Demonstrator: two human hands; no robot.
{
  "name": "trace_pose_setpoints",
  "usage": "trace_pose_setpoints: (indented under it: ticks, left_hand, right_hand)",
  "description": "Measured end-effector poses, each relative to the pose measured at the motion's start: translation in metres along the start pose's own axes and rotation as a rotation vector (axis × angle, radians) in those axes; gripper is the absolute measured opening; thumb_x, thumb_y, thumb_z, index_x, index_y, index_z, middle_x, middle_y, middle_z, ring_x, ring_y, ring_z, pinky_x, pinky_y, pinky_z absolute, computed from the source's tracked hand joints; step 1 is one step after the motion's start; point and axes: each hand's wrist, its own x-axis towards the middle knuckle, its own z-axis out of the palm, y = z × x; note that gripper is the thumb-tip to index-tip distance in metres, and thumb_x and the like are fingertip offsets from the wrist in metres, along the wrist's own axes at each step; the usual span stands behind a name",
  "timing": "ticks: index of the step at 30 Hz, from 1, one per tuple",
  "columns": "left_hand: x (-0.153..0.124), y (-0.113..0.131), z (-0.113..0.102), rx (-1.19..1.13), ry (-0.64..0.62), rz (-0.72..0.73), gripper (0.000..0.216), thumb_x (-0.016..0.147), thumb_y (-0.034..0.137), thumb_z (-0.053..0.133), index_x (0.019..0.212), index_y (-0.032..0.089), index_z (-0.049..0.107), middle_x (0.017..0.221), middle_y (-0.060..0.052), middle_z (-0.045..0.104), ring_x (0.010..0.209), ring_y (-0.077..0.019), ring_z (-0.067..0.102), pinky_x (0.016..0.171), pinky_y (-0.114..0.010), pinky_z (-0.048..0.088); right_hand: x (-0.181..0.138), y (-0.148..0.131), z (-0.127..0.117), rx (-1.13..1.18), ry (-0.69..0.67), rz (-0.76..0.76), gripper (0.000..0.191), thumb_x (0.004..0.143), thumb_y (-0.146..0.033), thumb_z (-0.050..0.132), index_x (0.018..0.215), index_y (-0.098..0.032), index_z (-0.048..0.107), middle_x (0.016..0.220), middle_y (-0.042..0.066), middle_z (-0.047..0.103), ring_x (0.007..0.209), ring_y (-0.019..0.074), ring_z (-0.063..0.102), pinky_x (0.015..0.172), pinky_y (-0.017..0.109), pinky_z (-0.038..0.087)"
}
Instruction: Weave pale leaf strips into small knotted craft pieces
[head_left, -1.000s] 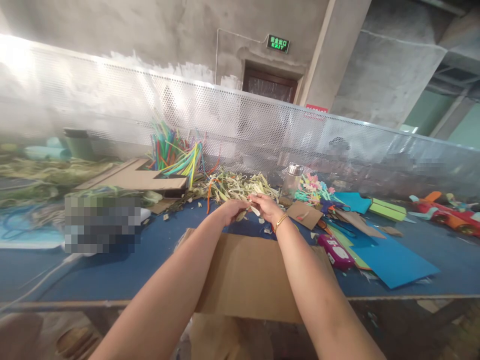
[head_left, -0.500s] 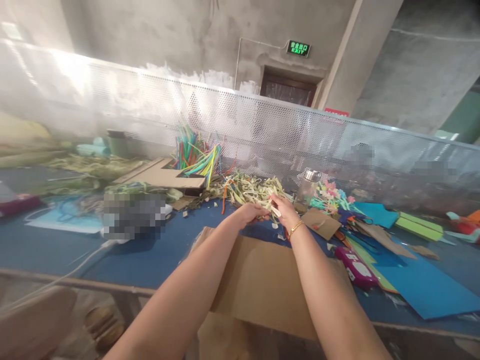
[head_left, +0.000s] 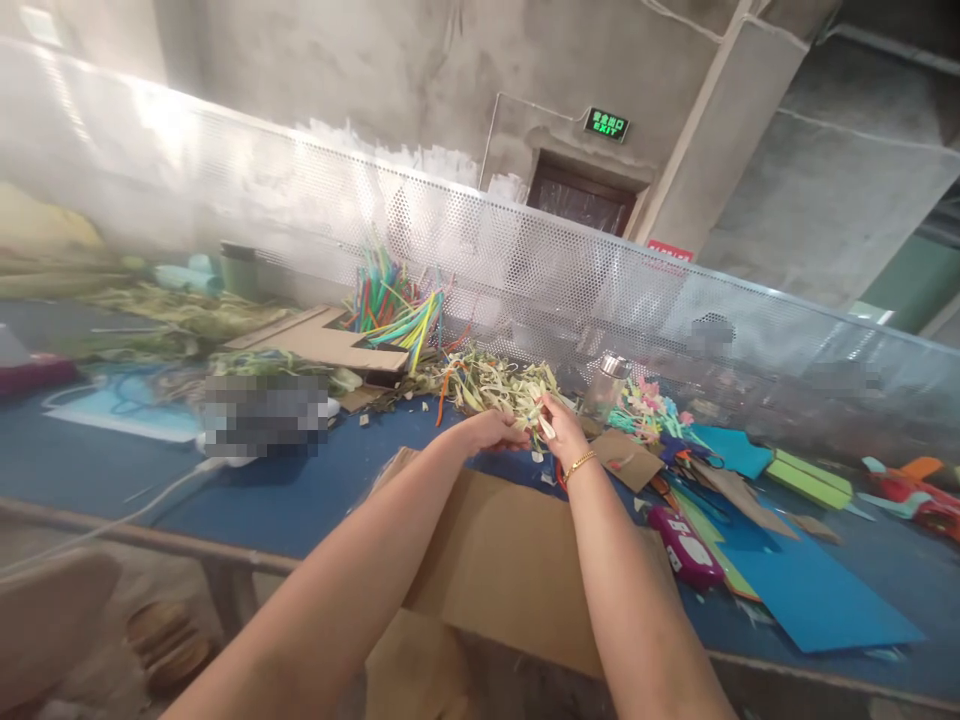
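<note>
My right hand (head_left: 564, 430), with a gold bracelet at the wrist, pinches a pale, dried-leaf-like strip (head_left: 546, 426) between thumb and fingers. Close on its left is my left hand (head_left: 495, 432), its fingers loosely curled toward the right hand; whatever they hold is too small to make out. Just beyond both hands lies a heap of pale green and cream strips (head_left: 487, 378). Beneath my forearms, a brown cardboard sheet (head_left: 517, 560) extends over the table's front edge.
A glass bottle (head_left: 606, 385) stands right of the heap, near pink and teal craft flowers (head_left: 652, 408). Farther right are a purple case (head_left: 686, 545) and blue sheets (head_left: 817, 580). Colourful pipe cleaners (head_left: 390, 305) stand behind cardboard (head_left: 307, 345). A perforated metal screen (head_left: 480, 235) borders the back.
The camera view has tilted and shifted slightly. My two hands have drawn a little apart, while the pale strip stays in my right hand.
</note>
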Motion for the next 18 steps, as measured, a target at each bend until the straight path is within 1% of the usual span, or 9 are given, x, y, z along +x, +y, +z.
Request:
trace_pose_setpoints:
  ticks: [2, 6, 8, 9, 11, 13, 16, 17, 18]
  left_hand:
    - [-0.001, 0.000, 0.000, 0.004, -0.029, -0.014, 0.031, 0.054, 0.037, 0.084, 0.070, 0.014, 0.070, 0.074, -0.005, 0.069, 0.061, -0.0096, 0.057, 0.051, -0.019, 0.035]
    - [-0.002, 0.000, 0.002, 0.005, -0.096, -0.051, 0.034, 0.060, 0.041, 0.081, 0.078, 0.015, 0.069, 0.069, -0.001, 0.066, 0.059, -0.0090, 0.056, 0.053, -0.019, 0.036]
    - [-0.001, 0.000, 0.003, 0.003, -0.073, -0.080, 0.032, 0.065, 0.041, 0.078, 0.081, 0.015, 0.068, 0.074, -0.002, 0.068, 0.061, -0.0095, 0.057, 0.053, -0.019, 0.036]
    - [0.001, 0.000, 0.004, -0.008, -0.027, -0.085, 0.030, 0.068, 0.041, 0.075, 0.081, 0.016, 0.066, 0.077, -0.002, 0.068, 0.061, -0.0098, 0.058, 0.053, -0.020, 0.036]
    - [0.005, 0.001, 0.003, -0.048, 0.139, -0.063, 0.030, 0.074, 0.044, 0.070, 0.085, 0.017, 0.064, 0.081, -0.002, 0.068, 0.061, -0.0104, 0.058, 0.052, -0.020, 0.036]
    - [0.011, 0.002, -0.002, -0.092, 0.395, 0.029, 0.031, 0.079, 0.047, 0.063, 0.084, 0.016, 0.063, 0.078, -0.003, 0.065, 0.062, -0.0113, 0.057, 0.053, -0.021, 0.038]
    - [0.020, 0.002, -0.015, -0.116, 0.806, 0.164, 0.031, 0.085, 0.045, 0.053, 0.091, 0.016, 0.063, 0.076, -0.004, 0.063, 0.069, -0.0145, 0.059, 0.061, -0.024, 0.042]
    - [0.023, 0.001, -0.019, -0.117, 0.904, 0.189, 0.031, 0.086, 0.044, 0.050, 0.094, 0.016, 0.063, 0.077, -0.004, 0.063, 0.073, -0.0156, 0.060, 0.064, -0.025, 0.044]
    - [0.026, 0.000, -0.023, -0.112, 0.974, 0.210, 0.031, 0.088, 0.042, 0.047, 0.097, 0.017, 0.062, 0.079, -0.004, 0.063, 0.076, -0.0165, 0.060, 0.067, -0.026, 0.044]
  right_hand:
    - [0.002, 0.001, -0.001, -0.010, 0.020, -0.001, 0.040, 0.058, -0.053, 0.079, 0.068, -0.019, 0.061, 0.046, -0.007, 0.046, 0.038, 0.0061, 0.039, 0.034, 0.020, 0.031]
    - [0.004, 0.003, -0.002, 0.004, 0.049, 0.005, 0.035, 0.065, -0.049, 0.076, 0.069, -0.019, 0.060, 0.043, -0.008, 0.044, 0.034, 0.0056, 0.039, 0.033, 0.019, 0.030]
    - [0.004, 0.002, -0.001, 0.052, 0.095, 0.008, 0.031, 0.068, -0.045, 0.074, 0.067, -0.019, 0.059, 0.042, -0.009, 0.043, 0.033, 0.0050, 0.037, 0.032, 0.019, 0.030]
    - [0.004, 0.001, -0.001, 0.083, 0.123, 0.014, 0.029, 0.070, -0.043, 0.073, 0.067, -0.018, 0.058, 0.042, -0.009, 0.043, 0.033, 0.0047, 0.037, 0.032, 0.018, 0.030]
    - [0.004, -0.002, -0.001, 0.140, 0.178, 0.039, 0.024, 0.073, -0.037, 0.071, 0.067, -0.018, 0.057, 0.043, -0.008, 0.044, 0.034, 0.0040, 0.038, 0.033, 0.017, 0.032]
    - [0.003, -0.005, -0.002, 0.148, 0.206, 0.057, 0.017, 0.074, -0.032, 0.068, 0.070, -0.018, 0.058, 0.046, -0.008, 0.048, 0.036, 0.0041, 0.042, 0.035, 0.016, 0.034]
    - [0.000, -0.009, -0.002, 0.039, 0.237, 0.018, 0.013, 0.070, -0.026, 0.069, 0.073, -0.018, 0.060, 0.050, -0.006, 0.054, 0.039, 0.0048, 0.047, 0.035, 0.015, 0.033]
    - [-0.001, -0.009, -0.002, 0.007, 0.231, -0.008, 0.014, 0.067, -0.025, 0.070, 0.072, -0.018, 0.060, 0.052, -0.005, 0.056, 0.040, 0.0050, 0.048, 0.035, 0.015, 0.033]
    - [-0.002, -0.010, -0.001, -0.005, 0.204, -0.027, 0.015, 0.065, -0.024, 0.072, 0.072, -0.018, 0.059, 0.054, -0.005, 0.058, 0.041, 0.0052, 0.049, 0.036, 0.015, 0.035]
